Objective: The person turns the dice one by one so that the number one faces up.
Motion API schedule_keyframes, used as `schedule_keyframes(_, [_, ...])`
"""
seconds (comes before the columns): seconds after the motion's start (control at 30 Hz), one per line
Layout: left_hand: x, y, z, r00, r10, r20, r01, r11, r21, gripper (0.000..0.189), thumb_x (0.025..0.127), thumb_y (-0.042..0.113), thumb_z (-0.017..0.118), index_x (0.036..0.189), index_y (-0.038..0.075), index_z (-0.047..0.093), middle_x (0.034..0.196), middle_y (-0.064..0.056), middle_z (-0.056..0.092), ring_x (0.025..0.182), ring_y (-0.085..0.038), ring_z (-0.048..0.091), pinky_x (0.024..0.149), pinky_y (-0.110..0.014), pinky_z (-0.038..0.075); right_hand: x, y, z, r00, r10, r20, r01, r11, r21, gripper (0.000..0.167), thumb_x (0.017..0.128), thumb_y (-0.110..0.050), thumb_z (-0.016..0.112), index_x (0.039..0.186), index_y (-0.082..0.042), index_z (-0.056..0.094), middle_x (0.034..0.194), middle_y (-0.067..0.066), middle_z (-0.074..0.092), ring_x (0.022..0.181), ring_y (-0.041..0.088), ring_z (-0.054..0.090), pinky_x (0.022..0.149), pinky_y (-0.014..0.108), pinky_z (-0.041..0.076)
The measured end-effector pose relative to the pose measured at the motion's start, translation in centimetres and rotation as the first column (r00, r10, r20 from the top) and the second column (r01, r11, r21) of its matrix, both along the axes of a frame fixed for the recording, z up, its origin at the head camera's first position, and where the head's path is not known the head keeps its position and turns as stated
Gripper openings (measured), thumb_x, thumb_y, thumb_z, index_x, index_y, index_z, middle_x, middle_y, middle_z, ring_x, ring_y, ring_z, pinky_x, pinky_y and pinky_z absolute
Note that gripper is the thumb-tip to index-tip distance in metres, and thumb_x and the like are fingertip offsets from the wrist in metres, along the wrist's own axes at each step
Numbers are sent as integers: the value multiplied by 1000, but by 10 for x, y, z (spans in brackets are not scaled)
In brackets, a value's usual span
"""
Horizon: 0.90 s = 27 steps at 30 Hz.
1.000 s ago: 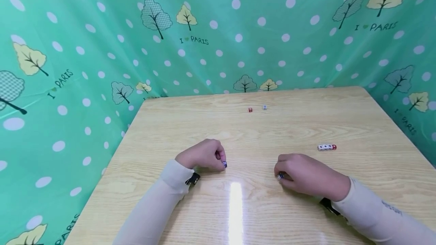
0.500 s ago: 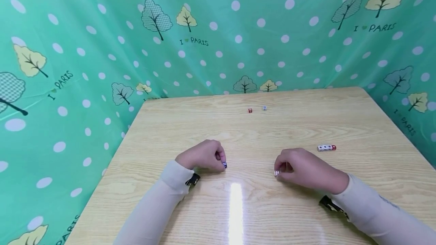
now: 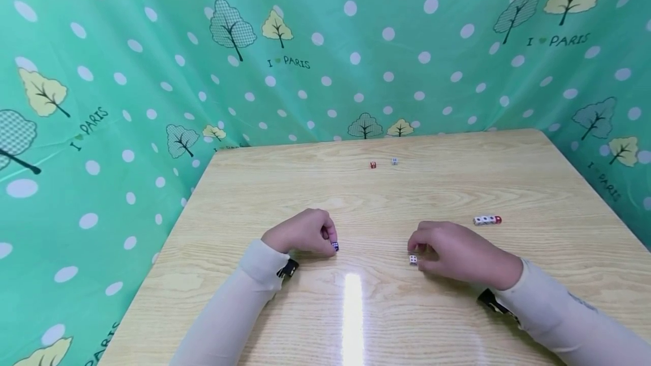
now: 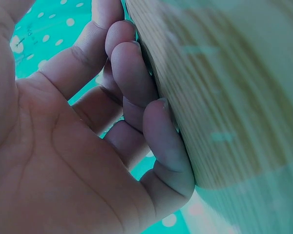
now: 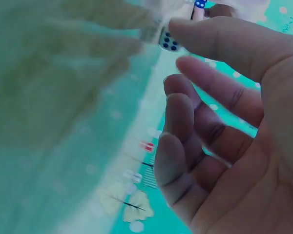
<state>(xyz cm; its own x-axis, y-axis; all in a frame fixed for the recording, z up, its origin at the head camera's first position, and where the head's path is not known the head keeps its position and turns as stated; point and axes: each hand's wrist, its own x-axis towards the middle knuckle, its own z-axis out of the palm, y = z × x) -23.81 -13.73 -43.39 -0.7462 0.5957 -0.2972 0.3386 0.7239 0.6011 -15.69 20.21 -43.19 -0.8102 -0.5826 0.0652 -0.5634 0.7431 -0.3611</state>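
Note:
My left hand (image 3: 303,231) rests low on the table and pinches a blue die (image 3: 335,246) with white dots between thumb and index finger. The left wrist view shows the curled fingers (image 4: 132,70) against the wood, with that die out of sight. Across from it, a white die (image 3: 413,260) with dark dots sits on the table by the fingertips of my right hand (image 3: 455,254). In the right wrist view the thumb overlaps the white die (image 5: 170,42), while the index fingertip stands apart from it. The blue die (image 5: 200,4) shows beyond.
A row of white dice (image 3: 483,220) ending in a red die (image 3: 498,219) lies right of my right hand. Toward the back of the wooden table (image 3: 264,185) sit another red die (image 3: 373,165) and a pale die (image 3: 394,161). A green curtain (image 3: 325,44) hangs behind.
My right hand turned the die so its white dotted face shows, set it slightly forward and left, then parted its fingers from it. My left hand stays still with the blue die.

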Motion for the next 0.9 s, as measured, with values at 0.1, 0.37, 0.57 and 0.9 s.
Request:
schedule_keyframes(0.1, [0,0,1,1000,4,4,-4,1000,0,12,76,16,83,81,18,72,78,4,67,68,-10,55,63,-27,48,2,-1,3,988,82,-130,-79,996,33,25,80,-14,85,99,-29,78,94,-15,62,77,0,53,70,23,52])
schedule_keyframes(0.37, [0,0,0,1000,10,-2,-10,1000,-5,12,75,16,83,81,19,72,78,4,67,68,-9,55,63,-27,48,3,-2,5,946,180,-268,-174,984,46,31,77,-5,87,96,-29,79,93,-11,58,80,3,48,68,23,51])
schedule_keyframes(0.57, [1,0,1,1000,11,4,-11,1000,-8,13,75,17,83,82,19,72,80,4,68,69,-10,56,64,-28,49,2,-2,1,923,233,-306,-230,972,46,31,77,-6,90,90,-32,78,93,-10,58,82,5,49,68,23,51])
schedule_keyframes(0.9, [1,0,0,1000,12,5,-12,1000,-18,12,76,16,83,82,19,73,78,4,68,68,-9,55,63,-27,48,2,-2,-2,926,232,-298,-223,973,62,28,78,-9,90,87,-33,78,91,-12,57,80,4,48,67,22,51])
